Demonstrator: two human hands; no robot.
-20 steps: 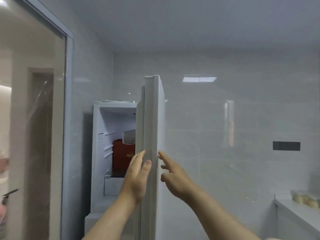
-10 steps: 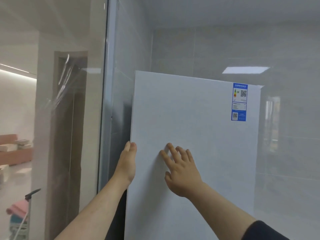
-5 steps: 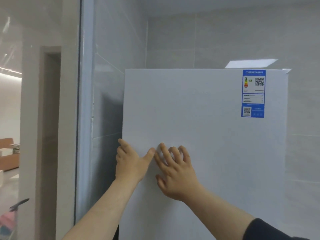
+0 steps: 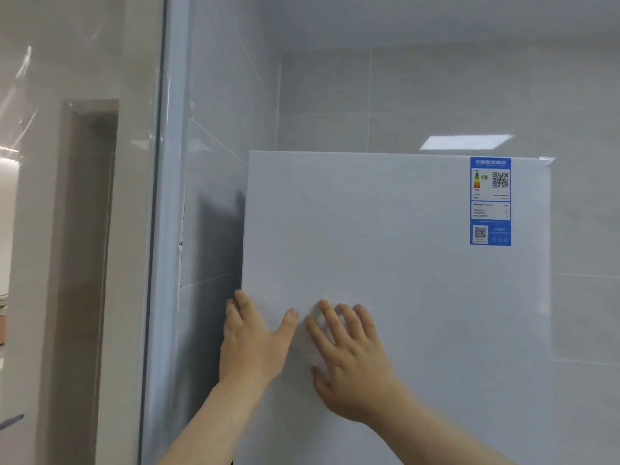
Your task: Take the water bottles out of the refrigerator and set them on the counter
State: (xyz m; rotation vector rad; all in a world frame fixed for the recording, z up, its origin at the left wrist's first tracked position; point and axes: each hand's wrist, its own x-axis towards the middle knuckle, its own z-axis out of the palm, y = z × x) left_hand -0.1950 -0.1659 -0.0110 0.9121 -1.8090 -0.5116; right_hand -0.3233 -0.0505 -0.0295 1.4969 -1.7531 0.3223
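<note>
Swung shut from its open position two seconds ago, the refrigerator door [image 4: 385, 263] now faces the camera squarely, both hands flat against it. Left hand [image 4: 253, 340] lies at the door's left edge, fingers spread and holding nothing; right hand [image 4: 352, 357] presses just beside it, fingers splayed, thumbs nearly touching. A blue label [image 4: 490, 201] sits at the door's upper right. No water bottles are visible. Grey tiled wall [image 4: 436, 95] stands behind.

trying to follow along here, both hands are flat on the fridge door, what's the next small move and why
Probably lift both hands off: the left hand and right hand lie open and flat on the white refrigerator door, which looks shut, with no bottles in sight.
</note>
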